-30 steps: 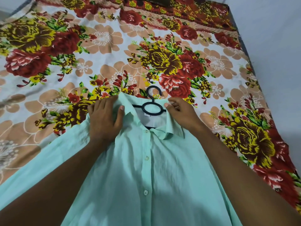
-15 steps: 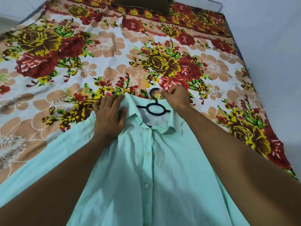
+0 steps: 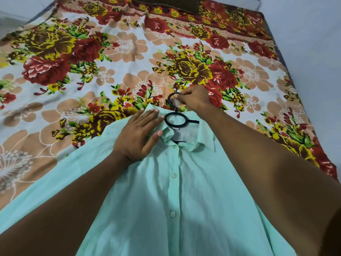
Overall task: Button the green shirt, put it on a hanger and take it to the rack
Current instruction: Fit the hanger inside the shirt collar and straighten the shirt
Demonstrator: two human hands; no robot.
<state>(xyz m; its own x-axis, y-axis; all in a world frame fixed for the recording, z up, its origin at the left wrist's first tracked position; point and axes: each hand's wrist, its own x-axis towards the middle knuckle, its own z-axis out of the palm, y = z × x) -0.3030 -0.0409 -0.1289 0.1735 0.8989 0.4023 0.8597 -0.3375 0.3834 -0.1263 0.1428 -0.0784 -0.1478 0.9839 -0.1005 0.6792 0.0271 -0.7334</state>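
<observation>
Green shirt (image 3: 184,200) lay buttoned and face up on the floral bedsheet (image 3: 92,71), with a black hanger (image 3: 175,120) inside its collar. The left hand (image 3: 137,137) pressed flat, fingers straight, on the shoulder at nine o'clock of the collar. The right hand (image 3: 193,99) pinched the hanger's hook at twelve o'clock. A small neck label (image 3: 175,128) showed, its writing too small to read.

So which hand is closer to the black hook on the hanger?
The right hand. It pinches the hook at its top. The left hand lies flat on the green shirt by the collar, below and left of the hook, not touching it.
</observation>
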